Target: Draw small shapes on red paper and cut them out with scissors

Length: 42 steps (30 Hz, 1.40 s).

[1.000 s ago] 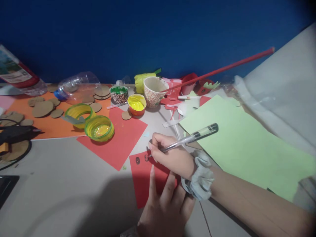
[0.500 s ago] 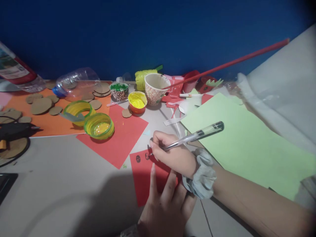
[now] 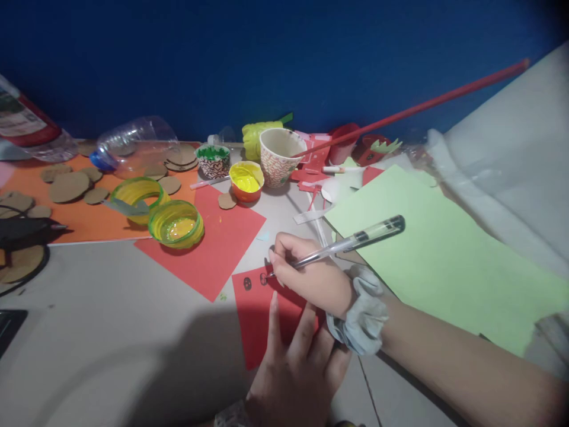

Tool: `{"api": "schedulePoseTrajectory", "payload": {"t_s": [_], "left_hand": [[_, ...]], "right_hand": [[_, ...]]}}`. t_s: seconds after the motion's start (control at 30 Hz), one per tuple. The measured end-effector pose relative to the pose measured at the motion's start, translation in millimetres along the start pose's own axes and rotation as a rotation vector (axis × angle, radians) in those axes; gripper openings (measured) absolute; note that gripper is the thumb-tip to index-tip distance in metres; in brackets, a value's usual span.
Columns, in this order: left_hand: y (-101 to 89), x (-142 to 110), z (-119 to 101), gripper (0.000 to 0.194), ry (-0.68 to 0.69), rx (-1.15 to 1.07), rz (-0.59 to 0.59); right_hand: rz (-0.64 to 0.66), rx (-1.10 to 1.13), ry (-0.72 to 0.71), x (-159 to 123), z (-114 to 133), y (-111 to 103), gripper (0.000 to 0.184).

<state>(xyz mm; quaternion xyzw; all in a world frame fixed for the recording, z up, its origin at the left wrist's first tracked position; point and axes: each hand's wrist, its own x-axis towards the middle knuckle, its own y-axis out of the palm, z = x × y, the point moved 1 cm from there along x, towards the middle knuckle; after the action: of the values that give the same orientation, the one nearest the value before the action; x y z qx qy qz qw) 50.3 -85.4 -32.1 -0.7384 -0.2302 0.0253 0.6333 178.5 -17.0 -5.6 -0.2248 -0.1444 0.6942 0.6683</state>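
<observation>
My right hand (image 3: 306, 270) is closed around a clear-barrelled pen (image 3: 347, 246) with a black cap on its rear end. The pen's tip meets a small red sheet of paper (image 3: 253, 332) near its top edge, at a small round black drawing (image 3: 264, 279). A second, darker round drawing (image 3: 248, 284) with light spots is just left of it. Flat on the same sheet, fingers spread, lies my left hand (image 3: 296, 356), just below the pen. Part of the red sheet is hidden beneath both hands. A pale scrunchie (image 3: 362, 314) circles my right wrist.
Beyond the hands stand a patterned paper cup (image 3: 280, 160), a cup of yellow paint (image 3: 246, 181) and a cup with green paint (image 3: 213, 161). Green paper (image 3: 427, 231) lies right. Left are cut bottle rings (image 3: 176, 224), cardboard discs (image 3: 70, 187), a plastic bottle (image 3: 137, 145) and a glue gun (image 3: 26, 228).
The view has shifted very slightly. Both hands keep nearly the same place, and the pen's tip stays at the second small drawing.
</observation>
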Motion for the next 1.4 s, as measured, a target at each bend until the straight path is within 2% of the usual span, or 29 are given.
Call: {"api": "schedulePoseTrajectory", "payload": {"t_s": [0.07, 0.27, 0.47, 0.63, 0.8, 0.9, 1.2, 1.33, 1.4], "left_hand": [[0.0, -0.1, -0.2, 0.048, 0.007, -0.013, 0.012], [0.9, -0.9, -2.1, 0.049, -0.023, -0.010, -0.026], [-2.1, 0.0, -1.9, 0.052, -0.019, -0.018, 0.023], [-2.1, 0.0, -0.9, 0.052, -0.015, -0.012, 0.019], [-0.2, 0.6, -0.6, 0.038, -0.012, 0.014, 0.001], [-0.4, 0.5, 0.0, 0.037, -0.009, 0.009, -0.022], [1.8, -2.3, 0.3, 0.041, 0.009, 0.026, 0.010], [-1.1, -1.1, 0.7, 0.055, 0.018, 0.001, 0.000], [-2.3, -0.4, 1.2, 0.056, 0.019, -0.013, -0.013]], "right_hand": [[0.020, 0.029, -0.009, 0.1, 0.3, 0.0, 0.023], [0.012, 0.012, -0.021, -0.4, -0.1, 0.0, 0.023], [0.012, 0.054, -0.003, -0.7, 0.5, 0.3, 0.022], [0.014, 0.061, -0.011, -0.6, -0.1, 0.9, 0.023], [0.028, 0.071, 0.009, -0.4, -1.0, 1.4, 0.022], [0.013, 0.044, -0.007, -0.1, -0.3, 0.7, 0.022], [-0.014, 0.020, -0.008, -0.1, 1.3, 0.5, 0.023], [-0.010, 0.020, -0.011, -0.3, 2.0, 0.2, 0.023], [-0.017, 0.021, -0.012, -0.5, 2.5, 0.0, 0.023]]}}
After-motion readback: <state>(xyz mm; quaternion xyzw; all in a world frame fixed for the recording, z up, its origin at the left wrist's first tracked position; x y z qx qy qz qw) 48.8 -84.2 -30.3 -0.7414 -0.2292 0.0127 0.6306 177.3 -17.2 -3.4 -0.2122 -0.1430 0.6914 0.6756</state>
